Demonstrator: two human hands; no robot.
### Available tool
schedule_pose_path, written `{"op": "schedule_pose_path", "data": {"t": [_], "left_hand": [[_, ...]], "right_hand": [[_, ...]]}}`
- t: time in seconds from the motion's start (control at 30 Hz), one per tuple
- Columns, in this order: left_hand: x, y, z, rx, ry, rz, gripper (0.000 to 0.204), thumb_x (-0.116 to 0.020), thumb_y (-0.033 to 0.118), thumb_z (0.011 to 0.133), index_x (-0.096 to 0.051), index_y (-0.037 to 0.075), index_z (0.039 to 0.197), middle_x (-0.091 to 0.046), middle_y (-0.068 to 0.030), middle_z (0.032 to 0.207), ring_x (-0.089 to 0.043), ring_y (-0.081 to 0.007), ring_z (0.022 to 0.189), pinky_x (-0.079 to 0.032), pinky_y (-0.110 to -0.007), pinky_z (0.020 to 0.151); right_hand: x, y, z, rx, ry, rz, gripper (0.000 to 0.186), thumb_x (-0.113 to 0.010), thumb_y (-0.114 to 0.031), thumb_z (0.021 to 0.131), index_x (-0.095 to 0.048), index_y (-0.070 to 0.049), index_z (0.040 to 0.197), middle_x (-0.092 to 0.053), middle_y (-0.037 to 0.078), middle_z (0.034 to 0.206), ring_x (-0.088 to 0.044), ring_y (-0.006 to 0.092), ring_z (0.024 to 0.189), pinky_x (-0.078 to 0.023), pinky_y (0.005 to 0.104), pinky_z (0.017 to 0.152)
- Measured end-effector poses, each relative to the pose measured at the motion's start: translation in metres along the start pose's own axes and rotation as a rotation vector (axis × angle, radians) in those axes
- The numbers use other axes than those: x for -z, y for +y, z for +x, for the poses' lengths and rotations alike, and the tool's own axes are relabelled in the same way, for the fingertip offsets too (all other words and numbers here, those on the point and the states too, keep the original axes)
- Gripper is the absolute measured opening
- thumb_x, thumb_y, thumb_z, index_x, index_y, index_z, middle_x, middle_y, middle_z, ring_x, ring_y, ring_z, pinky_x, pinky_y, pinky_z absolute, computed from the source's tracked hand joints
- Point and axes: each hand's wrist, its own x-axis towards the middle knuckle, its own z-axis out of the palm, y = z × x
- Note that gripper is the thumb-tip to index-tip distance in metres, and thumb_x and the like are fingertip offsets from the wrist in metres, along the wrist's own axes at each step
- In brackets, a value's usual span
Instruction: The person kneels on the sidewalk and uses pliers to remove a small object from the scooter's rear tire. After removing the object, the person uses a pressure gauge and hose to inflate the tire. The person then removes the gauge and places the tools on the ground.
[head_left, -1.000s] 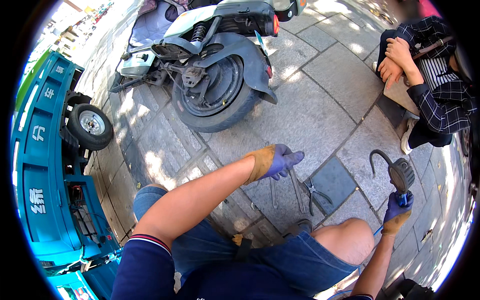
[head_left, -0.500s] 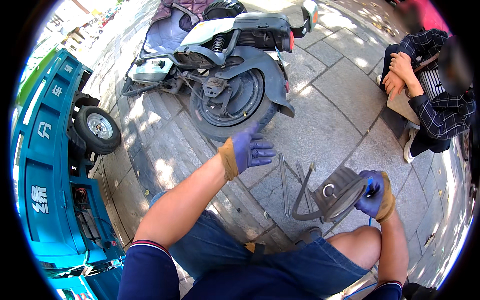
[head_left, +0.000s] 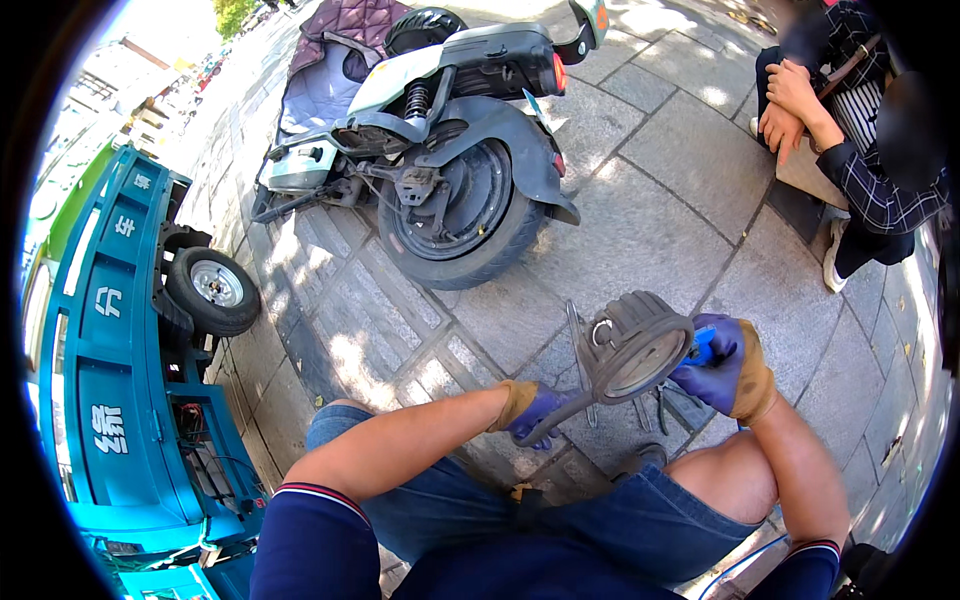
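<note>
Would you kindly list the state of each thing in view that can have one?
Left hand: gloved, shut on the dark cable.
Right hand: gloved, shut on the round grey part.
Round grey part: held up off the paving.
Scooter: tilted over, rear wheel exposed.
Tools: lying on the paving.

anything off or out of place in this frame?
Yes: the scooter lies tipped on its side on the paving, rear wheel exposed. Loose tools lie on the ground below the round part held by both gloved hands, left hand, right hand.
</note>
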Motion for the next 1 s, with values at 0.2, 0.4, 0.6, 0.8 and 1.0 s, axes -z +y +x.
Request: {"op": "schedule_pose_path", "data": {"t": [0.2,0.4,0.6,0.8,1.0], "left_hand": [[0.021,-0.023,0.005,0.244,0.406,0.872,0.064,-0.07,0.051,0.09,-0.064,0.003,0.133,-0.071,-0.0194,0.124,-0.071,-0.0336,0.107,-0.059,-0.045,0.086],[0.051,0.001,-0.02,0.616,0.311,0.336,0.061,-0.077,0.051,0.082,-0.073,0.003,0.12,-0.074,-0.0175,0.12,-0.072,-0.0359,0.103,-0.059,-0.042,0.083],[0.068,-0.037,-0.021,-0.323,0.008,1.243,0.027,-0.083,0.027,0.085,-0.075,0.017,0.108,-0.074,-0.0163,0.099,-0.072,-0.0331,0.087,-0.055,-0.042,0.071],[0.041,0.097,-0.094,-0.113,0.807,-0.43,0.053,-0.067,-0.005,0.083,-0.061,0.002,0.135,-0.07,-0.0137,0.108,-0.072,-0.0242,0.076,-0.056,-0.033,0.06],[0.068,0.098,-0.136,-0.242,1.137,-0.149,0.057,-0.058,-0.007,0.084,-0.057,0.001,0.141,-0.069,-0.0127,0.11,-0.07,-0.0188,0.073,-0.053,-0.03,0.056]], "right_hand": [[0.0,0.003,0.005,0.227,-0.048,-0.039,0.019,-0.088,-0.016,0.074,-0.072,-0.008,0.081,-0.064,0.01,0.07,-0.063,0.0241,0.061,-0.048,0.0356,0.056],[0.018,0.006,-0.006,0.025,0.083,-0.074,0.019,-0.088,-0.016,0.073,-0.073,-0.007,0.081,-0.062,0.009,0.069,-0.06,0.0227,0.06,-0.047,0.0348,0.056],[0.019,0.007,-0.004,-0.005,0.172,0.126,0.018,-0.086,-0.015,0.074,-0.073,-0.006,0.083,-0.062,0.007,0.071,-0.059,0.0178,0.062,-0.047,0.0326,0.059],[0.036,0.019,-0.014,-0.169,0.094,0.05,0.012,-0.081,-0.012,0.079,-0.074,-0.006,0.087,-0.064,0.004,0.07,-0.055,0.0106,0.06,-0.047,0.0289,0.058],[0.027,0.031,-0.001,-0.375,0.088,0.104,0.008,-0.075,-0.01,0.086,-0.074,-0.005,0.092,-0.062,-0.004,0.069,-0.051,0.0033,0.062,-0.044,0.0255,0.056]]}}
